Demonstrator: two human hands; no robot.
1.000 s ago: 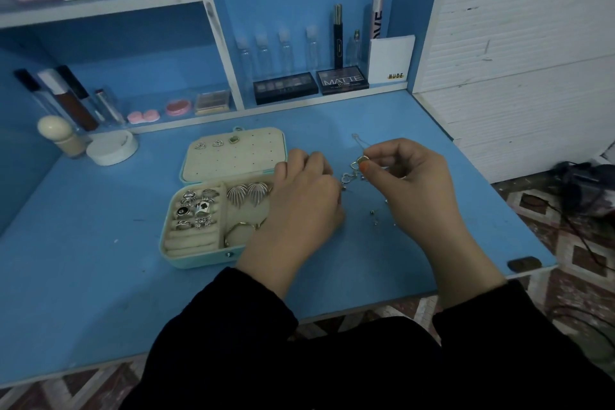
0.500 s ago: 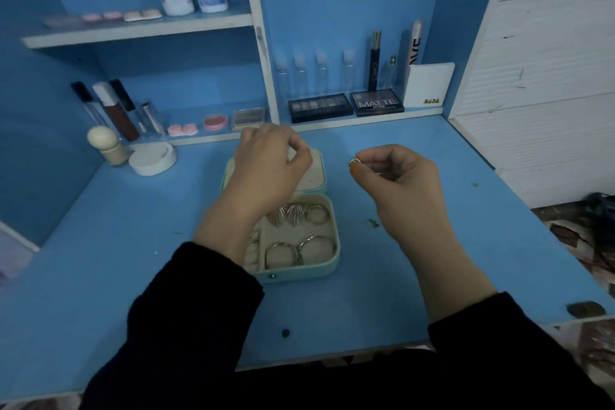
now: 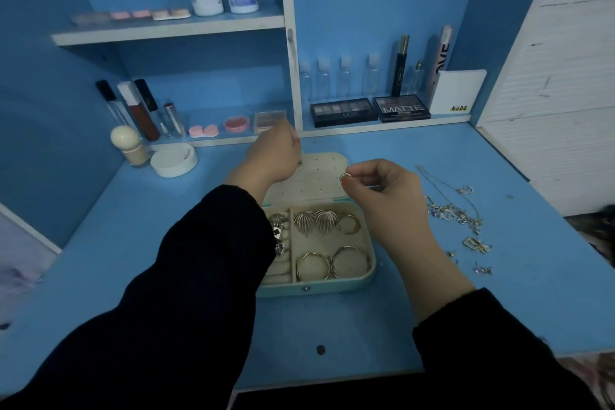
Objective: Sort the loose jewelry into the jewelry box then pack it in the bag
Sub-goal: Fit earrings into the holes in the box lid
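Progress on the sorting, how do you read it?

Partway, I'd say. The jewelry box lies open in the middle of the blue desk, and its tray is well filled: rings tucked into the rolls on the left, a pair of fan-shaped earrings with one hoop beside them at the back, and two large hoops in the front compartment.

And the hands?

The right hand hangs over the near right corner of the perforated lid panel, thumb and forefinger pinching a small silver piece; it is too small to name more closely. The left hand is over the panel's far left corner with its fingers curled downward. I can't tell whether it holds anything.

So which step is that?

Likely fixing small earrings onto the panel, whose holes look mostly bare from here.

What is left?

Plenty. A tangle of chains and pendants lies on the desk to the right of the box, well apart from it, with several small loose earrings nearer the desk's front edge. All of that has to go in, the lid has to be shut, and then the box goes in the bag. No bag shows in this view.
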